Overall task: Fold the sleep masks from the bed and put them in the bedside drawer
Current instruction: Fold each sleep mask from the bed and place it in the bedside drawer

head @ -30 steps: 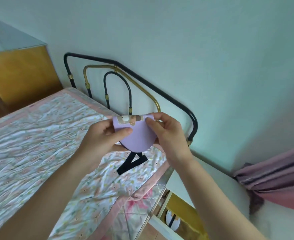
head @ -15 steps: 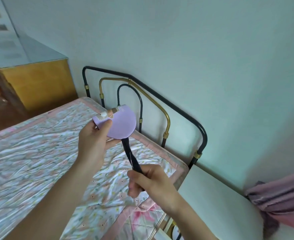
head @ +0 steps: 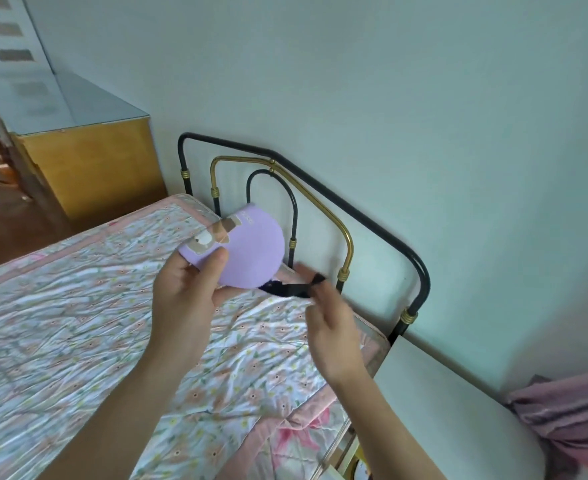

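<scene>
A lilac sleep mask, folded in half with a small bear print along its top edge, is held up over the head of the bed. My left hand pinches its lower left part between thumb and fingers. Its black elastic strap runs out to the right from the mask's bottom. My right hand, blurred by motion, grips the far end of that strap. At the bottom edge, below the white bedside table top, a sliver of the open drawer shows, with something pale inside.
The bed has a floral quilt with a pink border and a black and brass metal headboard against a pale wall. A wooden cabinet stands beyond the bed at left. Pink cloth lies on the bedside table's right.
My right hand let go of the mask, took the black strap low, and has now swung it up and out to the right. The left hand keeps holding the folded mask.
</scene>
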